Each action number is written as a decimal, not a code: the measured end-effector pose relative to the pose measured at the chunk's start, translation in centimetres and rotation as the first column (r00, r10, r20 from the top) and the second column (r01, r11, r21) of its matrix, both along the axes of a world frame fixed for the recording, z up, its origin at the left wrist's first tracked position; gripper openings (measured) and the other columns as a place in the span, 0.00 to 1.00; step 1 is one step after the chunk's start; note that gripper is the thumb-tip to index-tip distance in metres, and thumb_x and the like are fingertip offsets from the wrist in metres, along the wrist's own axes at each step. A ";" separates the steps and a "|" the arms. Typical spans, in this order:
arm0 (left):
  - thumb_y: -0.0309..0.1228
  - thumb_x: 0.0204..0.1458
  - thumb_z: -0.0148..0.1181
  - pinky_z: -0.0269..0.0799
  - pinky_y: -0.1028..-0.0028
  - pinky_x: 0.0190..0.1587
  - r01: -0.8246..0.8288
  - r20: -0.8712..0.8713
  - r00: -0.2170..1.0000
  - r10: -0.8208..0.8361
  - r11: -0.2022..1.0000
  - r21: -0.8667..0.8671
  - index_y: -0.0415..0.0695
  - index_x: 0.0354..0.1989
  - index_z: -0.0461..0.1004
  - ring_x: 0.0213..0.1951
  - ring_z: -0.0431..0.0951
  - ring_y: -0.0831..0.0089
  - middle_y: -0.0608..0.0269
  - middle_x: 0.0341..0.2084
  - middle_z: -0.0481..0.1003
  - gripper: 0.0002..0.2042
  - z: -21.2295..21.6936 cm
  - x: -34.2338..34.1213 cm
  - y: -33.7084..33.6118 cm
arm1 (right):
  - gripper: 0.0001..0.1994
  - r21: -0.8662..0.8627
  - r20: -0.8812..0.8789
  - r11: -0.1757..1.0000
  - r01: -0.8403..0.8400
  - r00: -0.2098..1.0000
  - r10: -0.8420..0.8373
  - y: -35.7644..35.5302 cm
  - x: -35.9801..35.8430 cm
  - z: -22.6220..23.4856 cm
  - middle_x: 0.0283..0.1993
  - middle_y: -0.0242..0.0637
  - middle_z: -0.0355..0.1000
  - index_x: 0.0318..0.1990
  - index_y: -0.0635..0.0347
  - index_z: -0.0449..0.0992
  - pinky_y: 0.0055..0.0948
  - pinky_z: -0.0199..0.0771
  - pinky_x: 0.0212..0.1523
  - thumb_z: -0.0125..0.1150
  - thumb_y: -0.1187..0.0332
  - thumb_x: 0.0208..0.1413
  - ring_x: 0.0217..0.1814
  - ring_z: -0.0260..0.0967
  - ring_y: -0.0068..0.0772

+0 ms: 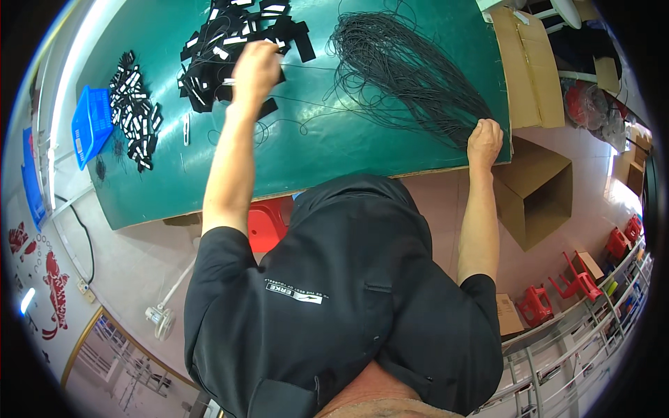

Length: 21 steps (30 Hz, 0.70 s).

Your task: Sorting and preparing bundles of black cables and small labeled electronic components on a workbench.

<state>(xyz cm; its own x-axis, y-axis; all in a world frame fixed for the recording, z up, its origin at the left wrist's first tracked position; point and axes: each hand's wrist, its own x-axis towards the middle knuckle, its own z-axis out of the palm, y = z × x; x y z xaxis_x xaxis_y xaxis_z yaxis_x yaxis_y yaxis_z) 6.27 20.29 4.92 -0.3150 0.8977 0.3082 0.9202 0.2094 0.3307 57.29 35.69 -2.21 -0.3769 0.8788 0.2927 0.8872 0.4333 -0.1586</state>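
Here's the left hand (256, 73), right over the heap of black pieces with white patches (209, 80), its fingers curled in; whether anything is pinched there, I can't tell. The heap spreads to the left of that hand and beyond it. Across to the right hand (485, 143), and its fingers are bent in too, right at the narrow near end of the black cord bundle (404, 66); a firm grip on the strands can't be made out. The bundle fans away from this hand, beyond it and to its left, over the green table (313, 150). Loose strands trail from the bundle toward the left hand. Well left of the left hand lie small black-and-white pieces (132, 97), with a blue basket (96, 124) just past them. Below the right hand, slightly to its right, stands an open cardboard box (540, 184).
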 end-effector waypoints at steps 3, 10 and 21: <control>0.29 0.53 0.66 0.76 0.63 0.46 0.145 0.126 0.983 -0.133 0.985 -0.093 0.44 0.44 0.79 0.44 0.79 0.55 0.57 0.42 0.77 0.10 -3.4 3.5 1.0 | 0.05 0.003 -0.005 1.000 -0.014 1.000 0.014 0.1 -0.3 0.0 0.45 0.37 0.74 0.41 0.59 0.78 0.44 0.73 0.47 0.59 0.71 0.59 0.47 0.71 0.47; 0.31 0.56 0.61 0.76 0.59 0.41 0.219 0.118 0.974 -0.196 0.948 -0.231 0.45 0.39 0.77 0.39 0.78 0.51 0.55 0.38 0.75 0.06 -5.5 5.6 2.9 | 0.05 0.014 -0.020 1.000 -0.015 1.000 0.015 0.1 -0.3 0.0 0.44 0.38 0.74 0.40 0.59 0.78 0.44 0.73 0.47 0.58 0.71 0.59 0.47 0.71 0.48; 0.35 0.62 0.52 0.74 0.54 0.49 -0.374 -0.282 0.893 0.351 0.927 -0.031 0.48 0.46 0.76 0.47 0.77 0.48 0.50 0.42 0.76 0.09 2.6 -8.3 -1.4 | 0.05 0.002 -0.016 1.000 0.005 1.000 -0.005 -0.1 -0.3 0.1 0.45 0.38 0.74 0.40 0.59 0.78 0.43 0.73 0.48 0.58 0.71 0.60 0.47 0.71 0.47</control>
